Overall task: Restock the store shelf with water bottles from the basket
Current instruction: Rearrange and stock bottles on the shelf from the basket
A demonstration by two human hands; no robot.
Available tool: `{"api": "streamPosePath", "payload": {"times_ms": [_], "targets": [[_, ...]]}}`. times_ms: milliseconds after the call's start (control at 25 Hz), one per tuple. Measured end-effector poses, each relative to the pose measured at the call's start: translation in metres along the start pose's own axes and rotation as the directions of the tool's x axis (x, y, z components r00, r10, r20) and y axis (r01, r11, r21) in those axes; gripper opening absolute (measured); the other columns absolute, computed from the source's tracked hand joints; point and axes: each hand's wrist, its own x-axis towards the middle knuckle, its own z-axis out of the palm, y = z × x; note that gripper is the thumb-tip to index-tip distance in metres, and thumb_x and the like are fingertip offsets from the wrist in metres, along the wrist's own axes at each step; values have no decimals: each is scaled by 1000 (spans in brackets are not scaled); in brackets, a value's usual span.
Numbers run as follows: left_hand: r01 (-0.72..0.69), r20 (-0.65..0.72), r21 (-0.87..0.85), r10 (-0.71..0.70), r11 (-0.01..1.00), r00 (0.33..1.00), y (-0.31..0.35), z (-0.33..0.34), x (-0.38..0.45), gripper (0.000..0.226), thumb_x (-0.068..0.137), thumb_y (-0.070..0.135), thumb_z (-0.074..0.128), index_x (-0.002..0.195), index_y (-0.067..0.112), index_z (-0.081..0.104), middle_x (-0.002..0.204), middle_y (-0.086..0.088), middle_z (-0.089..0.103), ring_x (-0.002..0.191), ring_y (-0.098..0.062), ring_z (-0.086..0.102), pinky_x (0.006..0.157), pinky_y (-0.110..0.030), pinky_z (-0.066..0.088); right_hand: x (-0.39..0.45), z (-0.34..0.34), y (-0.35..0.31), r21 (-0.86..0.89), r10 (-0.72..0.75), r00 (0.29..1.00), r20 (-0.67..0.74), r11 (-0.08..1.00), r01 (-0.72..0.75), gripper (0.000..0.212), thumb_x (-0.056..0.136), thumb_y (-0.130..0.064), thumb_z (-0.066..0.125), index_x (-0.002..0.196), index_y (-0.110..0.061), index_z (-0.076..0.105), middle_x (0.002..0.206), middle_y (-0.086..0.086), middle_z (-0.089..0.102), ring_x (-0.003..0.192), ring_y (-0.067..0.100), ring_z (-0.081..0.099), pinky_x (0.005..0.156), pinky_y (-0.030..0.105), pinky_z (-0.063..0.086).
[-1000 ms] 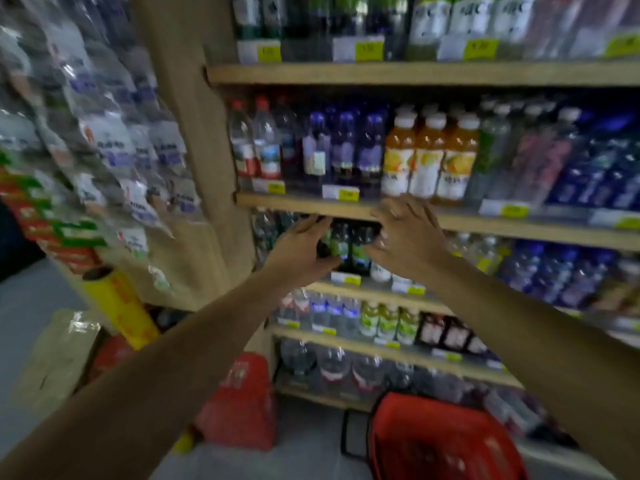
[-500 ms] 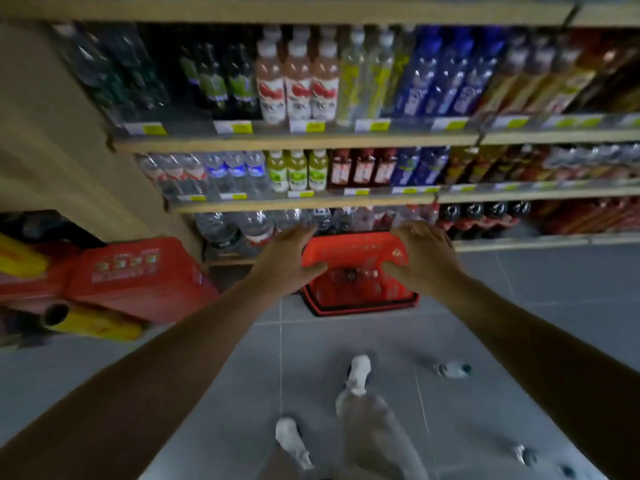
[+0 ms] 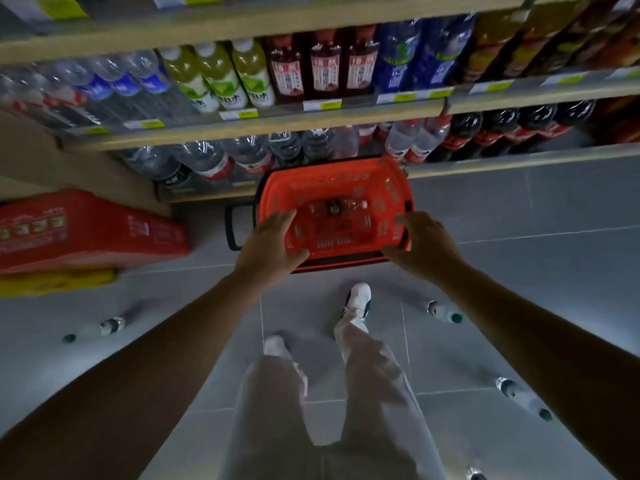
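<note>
A red plastic basket (image 3: 346, 174) stands on the grey floor against the bottom shelf. One clear water bottle (image 3: 337, 204) lies inside it. My left hand (image 3: 268, 244) hovers over the basket's near left corner, fingers spread and empty. My right hand (image 3: 424, 245) hovers over the near right corner, also spread and empty. Whether either hand touches the rim is unclear. The wooden shelf (image 3: 263, 128) above holds rows of water and drink bottles, with large water bottles (image 3: 207, 161) on the lowest level.
Loose small bottles lie on the floor: one at left (image 3: 104, 327), one at right (image 3: 443, 311), another lower right (image 3: 523, 398). A red carton (image 3: 79, 230) and a yellow pack (image 3: 55, 282) sit at left. My legs and white shoes (image 3: 358, 301) stand just behind the basket.
My view has tilted down from the upper shelves to the floor. Both hands dropped from the middle shelf to just over the basket, which now looks nearer.
</note>
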Motion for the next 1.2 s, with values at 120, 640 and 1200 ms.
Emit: {"api": "streamPosePath", "payload": {"times_ms": [120,640,1200], "targets": [[54,4,5,-54,999,999,-9,33,43,81,87,39,70,153,18,28,156,-6,36,142,-25,36,114,-39,34,53,22,19,75,35,998,50,996,-39,51,85,-37,66,130,-18,52,133,9,51,115,33,54,85,36,46],[71,156,5,-71,997,985,-143,239,267,85,82,30,77,152,17,32,156,-10,34,140,-27,38,111,-34,34,287,241,104,182,97,987,129,976,-120,41,90,-36,65,124,-17,58,114,8,60,100,25,61,83,36,54],[46,9,-40,-46,998,999,-214,376,393,81,82,41,73,150,20,35,153,-8,40,142,-28,34,117,-46,29,500,408,209,-39,112,993,30,993,-110,56,92,-8,53,146,-19,40,132,3,54,118,24,56,86,32,48]]}}
